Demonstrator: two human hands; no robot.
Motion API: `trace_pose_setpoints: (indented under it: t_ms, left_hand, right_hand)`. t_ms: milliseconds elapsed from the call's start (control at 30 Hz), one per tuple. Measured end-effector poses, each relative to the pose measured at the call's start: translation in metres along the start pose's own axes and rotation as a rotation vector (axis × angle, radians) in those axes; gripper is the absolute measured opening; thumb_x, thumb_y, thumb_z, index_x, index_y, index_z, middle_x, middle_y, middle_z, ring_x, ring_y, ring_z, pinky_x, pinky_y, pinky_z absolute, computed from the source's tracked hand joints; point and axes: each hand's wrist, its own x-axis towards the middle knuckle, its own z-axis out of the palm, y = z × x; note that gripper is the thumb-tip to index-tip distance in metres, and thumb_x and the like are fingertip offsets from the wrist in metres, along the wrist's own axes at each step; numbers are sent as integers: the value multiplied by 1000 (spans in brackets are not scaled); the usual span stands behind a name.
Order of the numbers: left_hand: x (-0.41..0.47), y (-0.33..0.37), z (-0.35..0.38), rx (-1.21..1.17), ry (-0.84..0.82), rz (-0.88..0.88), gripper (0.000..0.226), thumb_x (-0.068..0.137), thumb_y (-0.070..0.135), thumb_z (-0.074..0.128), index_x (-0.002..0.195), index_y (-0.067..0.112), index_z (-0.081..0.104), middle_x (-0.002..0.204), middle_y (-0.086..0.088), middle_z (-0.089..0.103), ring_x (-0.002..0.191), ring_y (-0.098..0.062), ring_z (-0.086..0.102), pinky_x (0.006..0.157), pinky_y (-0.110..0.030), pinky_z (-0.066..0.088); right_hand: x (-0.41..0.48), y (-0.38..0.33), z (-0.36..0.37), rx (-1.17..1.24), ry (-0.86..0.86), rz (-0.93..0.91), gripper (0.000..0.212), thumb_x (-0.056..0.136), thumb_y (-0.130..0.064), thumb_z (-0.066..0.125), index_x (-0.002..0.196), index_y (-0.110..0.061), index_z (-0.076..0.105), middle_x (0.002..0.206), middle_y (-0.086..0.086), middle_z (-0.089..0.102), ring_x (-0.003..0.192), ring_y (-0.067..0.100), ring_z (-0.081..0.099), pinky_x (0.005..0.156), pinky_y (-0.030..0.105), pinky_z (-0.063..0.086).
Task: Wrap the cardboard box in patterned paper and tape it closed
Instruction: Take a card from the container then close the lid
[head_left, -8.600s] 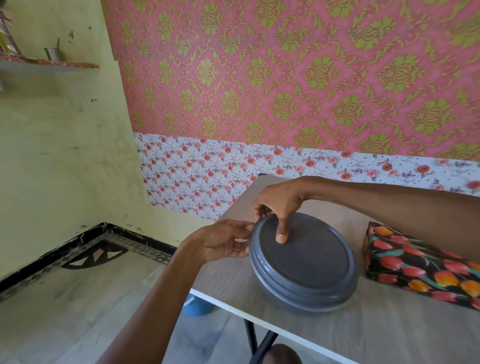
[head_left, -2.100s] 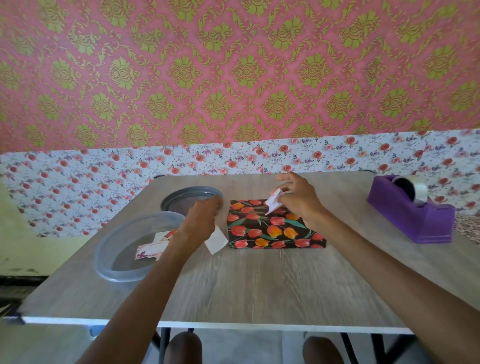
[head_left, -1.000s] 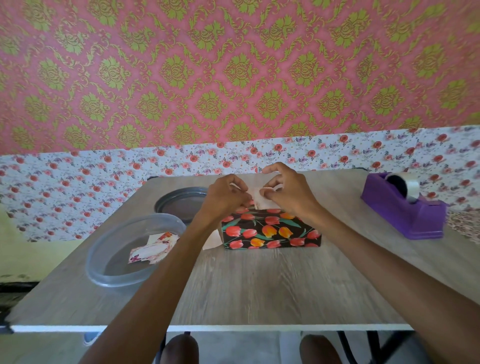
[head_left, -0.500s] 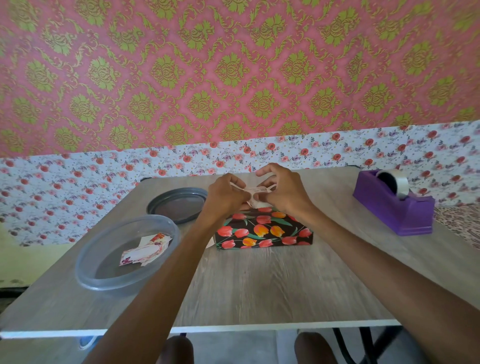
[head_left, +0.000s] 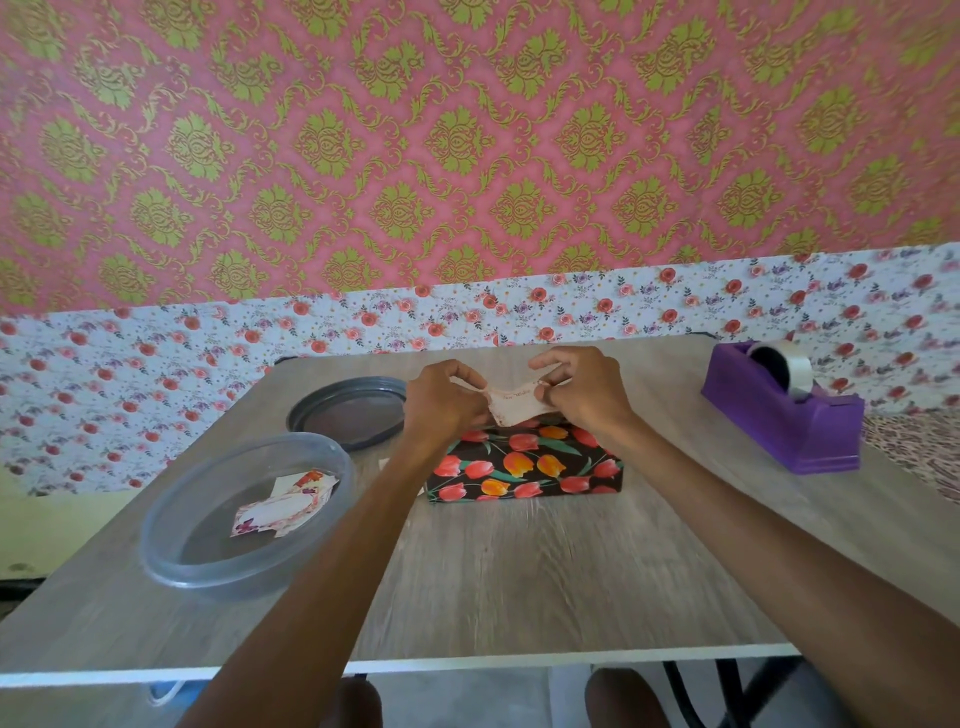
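Observation:
A box wrapped in black paper with red and orange tulips (head_left: 524, 465) lies flat at the middle of the wooden table (head_left: 519, 566). Just above its far edge, my left hand (head_left: 441, 402) and my right hand (head_left: 587, 389) pinch the two ends of a small white printed tag (head_left: 514, 405) between them. The tag bends slightly and shows a line of small text. A purple tape dispenser (head_left: 779, 410) with a roll of clear tape stands at the right.
A clear round container (head_left: 171, 540) at the left holds several printed paper tags (head_left: 285, 504). Its grey lid (head_left: 348, 410) lies behind it. A leopard-print sheet (head_left: 919, 441) shows at the table's right edge. Patterned wallpaper covers the wall behind.
Both hands came together over the box and took the tag by its ends. In the last half second they spread it flatter, with its printed face turned toward me.

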Motion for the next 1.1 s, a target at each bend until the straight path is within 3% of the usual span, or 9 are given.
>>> trace_pose_setpoints:
  t_ms: [100, 200, 267, 333, 567, 700, 933, 1100]
  left_hand:
    - [-1, 0, -3, 111, 23, 70, 18, 82, 3, 74, 81, 15, 61, 102, -7, 71, 88, -11, 63, 64, -41, 62]
    - [1, -1, -3, 188, 14, 90, 13, 85, 6, 70, 76, 14, 67, 105, -4, 72, 79, -7, 57, 63, -33, 61]
    - [2, 0, -1, 222, 15, 87, 13, 85, 8, 68, 74, 13, 72, 96, -2, 74, 69, -4, 58, 66, -34, 61]
    - [3, 0, 1, 233, 13, 71, 12, 82, 6, 67, 73, 9, 74, 85, -4, 74, 70, -10, 66, 69, -36, 62]
    - [7, -5, 3, 279, -58, 94, 8, 84, 3, 71, 83, 9, 77, 98, -4, 75, 85, -13, 66, 73, -30, 59]
    - [8, -4, 4, 310, -71, 125, 8, 85, 3, 71, 86, 7, 77, 98, -5, 75, 79, -10, 64, 72, -26, 57]
    - [10, -1, 8, 426, -81, 180, 9, 84, 6, 71, 89, 9, 78, 95, -3, 76, 86, -15, 69, 77, -26, 56]
    - [9, 1, 13, 533, -64, 216, 10, 87, 12, 70, 93, 11, 78, 94, -3, 75, 82, -16, 67, 78, -29, 58]
  right_hand:
    - [2, 3, 2, 30, 46, 46, 26, 80, -11, 79, 103, -18, 70, 94, 3, 73, 89, 13, 67, 78, 26, 56]
    - [2, 3, 5, 19, 68, 96, 15, 79, -13, 80, 89, -19, 71, 93, 3, 73, 88, 15, 68, 76, 26, 55]
    - [1, 2, 6, 6, 81, 113, 15, 75, -14, 84, 77, -22, 71, 87, 0, 74, 83, 16, 70, 80, 36, 59]
    - [0, 1, 6, -13, 96, 110, 17, 73, -16, 86, 74, -23, 70, 85, 0, 74, 79, 17, 71, 80, 39, 60]
    - [3, 2, 6, -45, 115, 121, 29, 68, -16, 90, 88, -20, 69, 94, 3, 73, 87, 18, 70, 82, 32, 56]
    - [2, 2, 7, -72, 114, 94, 28, 69, -13, 89, 90, -16, 71, 87, 3, 74, 81, 15, 69, 80, 31, 56]
    - [4, 0, 7, -143, 111, 97, 29, 70, -13, 89, 93, -14, 72, 95, 3, 73, 85, 16, 68, 73, 24, 52]
    - [5, 0, 10, -210, 117, 75, 26, 73, -11, 86, 94, -14, 72, 95, 3, 72, 89, 19, 68, 78, 30, 56]
